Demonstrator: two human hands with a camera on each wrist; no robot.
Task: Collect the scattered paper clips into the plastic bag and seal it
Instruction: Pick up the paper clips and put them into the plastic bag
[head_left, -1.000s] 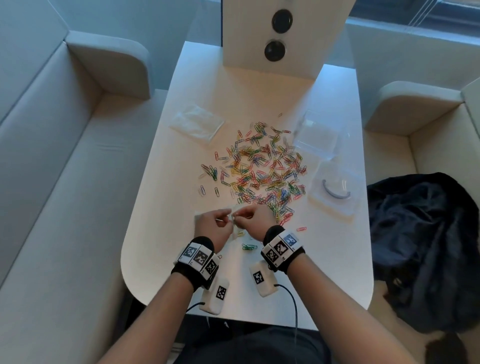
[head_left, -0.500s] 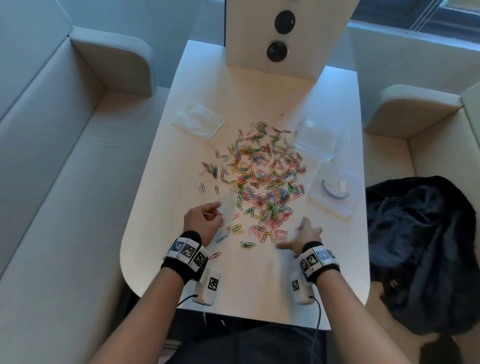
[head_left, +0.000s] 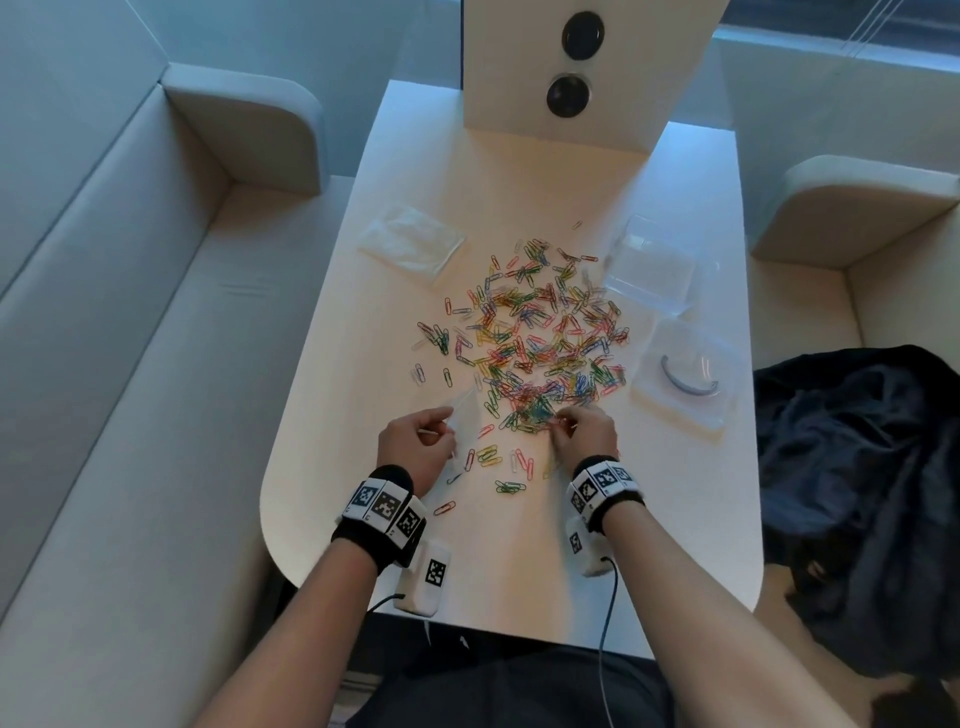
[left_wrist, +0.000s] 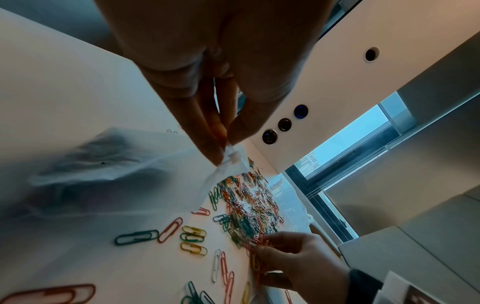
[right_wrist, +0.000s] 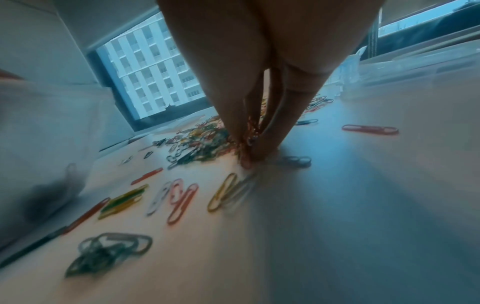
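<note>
Nearest to me on the white table (head_left: 675, 545) lie a few stray clips: a red one by my left wrist, a green cluster (head_left: 510, 487) between my forearms, then yellow, white and pink ones just beyond it.

My left hand (head_left: 415, 447) hovers just above the table at the left edge of the spread. Its thumb and fingertips (left_wrist: 213, 148) are pinched together on the top corner of the clear plastic bag (left_wrist: 124, 164), right at the white zip strip; the bag hangs from that pinch and drapes down toward the table, to the left of the clips. From the head view the bag (head_left: 465, 410) shows only as a faint film rising from my fingers toward the pile.

My right hand (head_left: 584, 436) is at the near edge of the paper clips (head_left: 535, 338), fingers drawn down together in a bunch, their tips (right_wrist: 249, 152) on the table and closed around several red and orange clips. The left wrist view shows the same: clips caught inside the curled fingers of that hand (left_wrist: 293, 259).

The bag's mouth and my right hand are near each other but apart, with loose clips between.

Beyond, the main pile spreads across the table's middle. Farther left lies a flat clear packet (head_left: 413, 241); to the right two clear plastic lids or trays (head_left: 652, 265), the nearer (head_left: 685, 384) holding a curved grey piece.
</note>
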